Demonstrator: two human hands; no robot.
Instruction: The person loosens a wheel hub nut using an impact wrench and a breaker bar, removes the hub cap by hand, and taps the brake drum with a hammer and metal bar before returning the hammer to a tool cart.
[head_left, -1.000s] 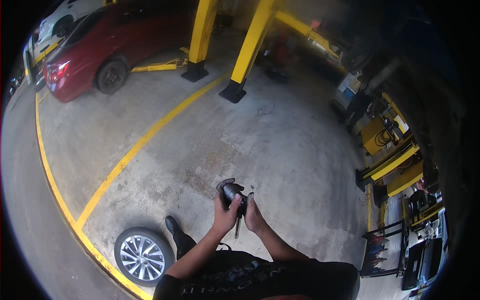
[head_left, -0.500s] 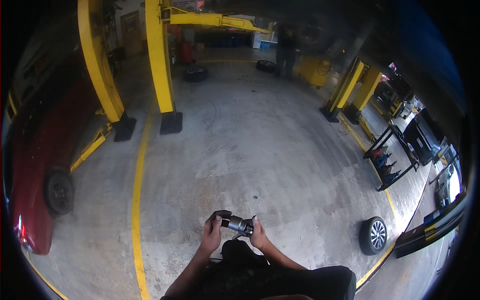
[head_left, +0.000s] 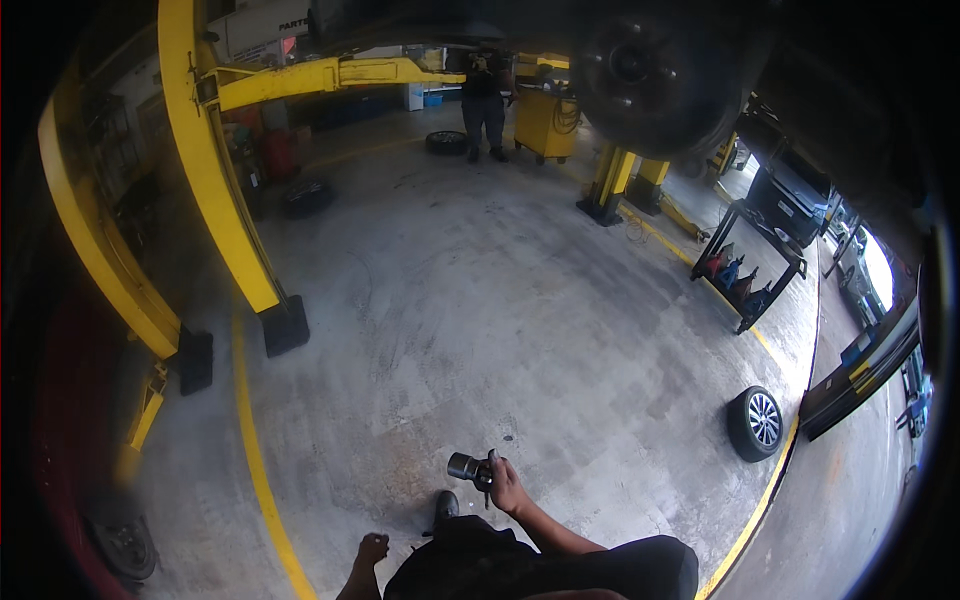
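Subject: the hand tool (head_left: 465, 467), exact type not resolvable at this size. Position: out in front of the wearer's body, above the concrete floor (head_left: 430, 340), close to the low centre of the view. It is held clear of any support other than the hand.

Appearance: short, stout cylindrical barrel, grey, with a metallic sheen along its upper side. Barrel lies roughly level, slightly tilted, free end pointing to the wearer's left. Tone is uneven, with lighter and darker bands around the body. The section next to the hand is darker, near black; a narrow dark part hangs below it. Fine detail there is lost to blur and finger cover.

Grip: right hand (head_left: 509, 489) is closed around the dark rear section, thumb uppermost; the barrel projects beyond the fingers. Left hand (head_left: 374, 547) is well apart from the tool, low and to the left, fingers curled in. Whether anything lies inside those fingers: cannot tell.

Surroundings: a dark shoe (head_left: 446, 505) shows below and left of the tool. To the right, near the yellow floor line (head_left: 778, 470), a black tyre on a silver multi-spoke wheel (head_left: 764, 416) stands upright.
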